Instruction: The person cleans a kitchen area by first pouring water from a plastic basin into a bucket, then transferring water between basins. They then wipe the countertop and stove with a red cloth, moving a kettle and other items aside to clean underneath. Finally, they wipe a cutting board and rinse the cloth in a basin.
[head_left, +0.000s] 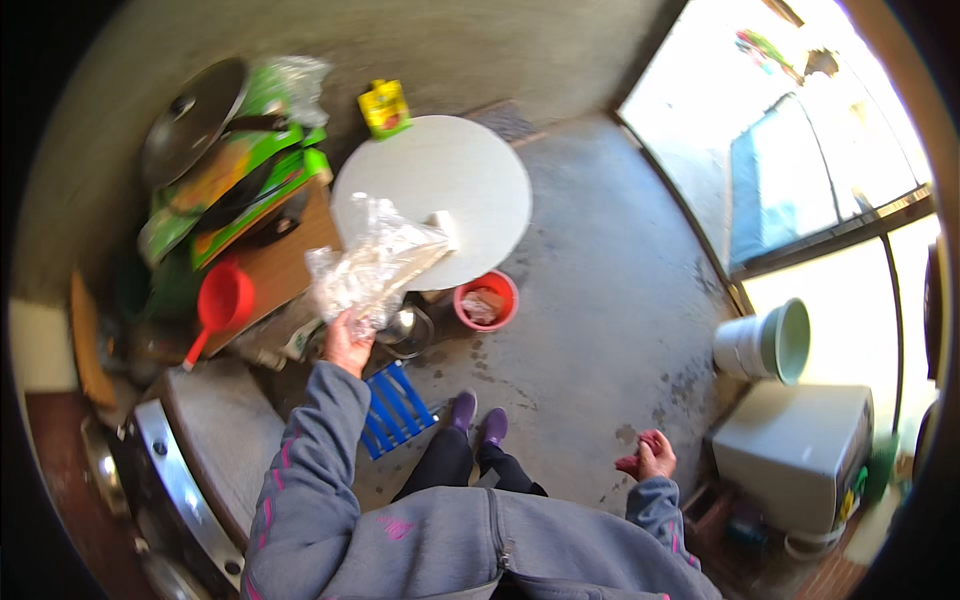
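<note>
In the head view my left hand (349, 345) grips the near end of a clear plastic bag (371, 262), which is crumpled and reaches over the near left edge of a round white table (465, 172). A small white object (441, 229) lies at the bag's far end. On the right, my right hand (655, 455) holds a small dark red thing (630, 463) in closed fingers; its kind cannot be told. A yellow packet (385, 110) stands at the table's far left edge.
A red bucket (512, 300) with paper-like scraps stands below the table. Near my feet is a blue-strapped folding stool (397, 409). At left are a red ladle-shaped scoop (225, 296) and a lidded wok (196, 120). A pale bucket (757, 345) lies tilted at right above a white box-shaped appliance (787, 442).
</note>
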